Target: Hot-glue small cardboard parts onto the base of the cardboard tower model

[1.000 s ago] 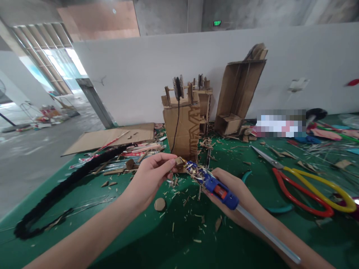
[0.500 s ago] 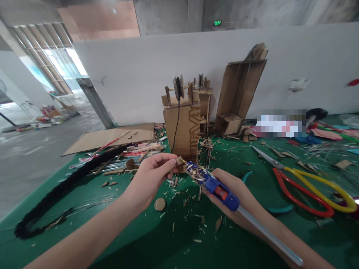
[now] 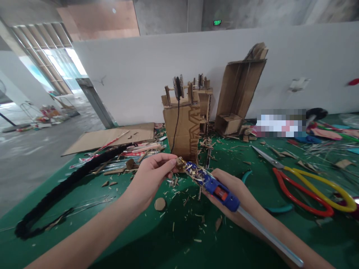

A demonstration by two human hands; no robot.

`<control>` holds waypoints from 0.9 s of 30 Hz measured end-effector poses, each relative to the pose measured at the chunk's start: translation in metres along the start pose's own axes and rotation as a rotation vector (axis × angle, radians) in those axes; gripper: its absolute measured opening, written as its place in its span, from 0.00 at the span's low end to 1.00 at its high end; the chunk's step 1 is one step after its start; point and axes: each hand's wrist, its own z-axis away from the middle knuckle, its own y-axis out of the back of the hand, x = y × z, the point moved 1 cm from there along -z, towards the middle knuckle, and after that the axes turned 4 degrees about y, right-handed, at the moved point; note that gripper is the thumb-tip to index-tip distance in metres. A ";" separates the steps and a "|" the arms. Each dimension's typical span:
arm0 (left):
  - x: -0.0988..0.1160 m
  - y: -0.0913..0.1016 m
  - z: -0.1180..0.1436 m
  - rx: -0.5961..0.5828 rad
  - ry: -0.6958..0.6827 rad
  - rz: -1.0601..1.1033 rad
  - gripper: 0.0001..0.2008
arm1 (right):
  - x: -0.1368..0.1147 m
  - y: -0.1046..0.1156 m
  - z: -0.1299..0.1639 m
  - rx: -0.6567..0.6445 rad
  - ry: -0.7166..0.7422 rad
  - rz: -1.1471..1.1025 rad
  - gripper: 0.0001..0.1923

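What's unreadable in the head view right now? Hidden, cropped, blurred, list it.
- Cardboard bit: mostly covered by the left hand; shape unclear.
- Glue gun nozzle: crusted with scraps, so contact with the bit cannot be told.
- Right hand: fingers hidden under the gun.
- Glue stick: cut off by the bottom edge.
- Patch by the wall: pixelated.
- Scissors: handles run toward the right edge.
- Green sign: too small to read.

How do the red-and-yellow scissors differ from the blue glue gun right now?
The scissors lie flat on the green table, untouched; the glue gun is held in the right hand, nozzle at a small cardboard piece pinched by the left hand. The scissors have looped handles; the gun has a clear stick trailing behind. Both sit among cardboard scraps.
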 end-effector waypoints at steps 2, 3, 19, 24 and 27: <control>0.000 0.000 0.000 0.008 -0.006 -0.030 0.09 | 0.000 -0.001 0.000 -0.005 -0.009 0.015 0.06; 0.000 0.001 0.000 0.013 -0.012 -0.050 0.09 | -0.001 -0.001 0.000 -0.004 -0.014 0.025 0.07; -0.005 0.004 -0.002 0.041 -0.038 -0.136 0.10 | -0.001 -0.004 0.000 0.022 0.008 0.042 0.07; -0.006 0.005 -0.002 0.029 -0.060 -0.126 0.09 | -0.004 -0.004 0.000 0.040 -0.011 0.035 0.07; -0.006 0.005 -0.002 0.021 -0.077 -0.125 0.08 | -0.004 -0.003 0.000 0.019 -0.016 0.023 0.06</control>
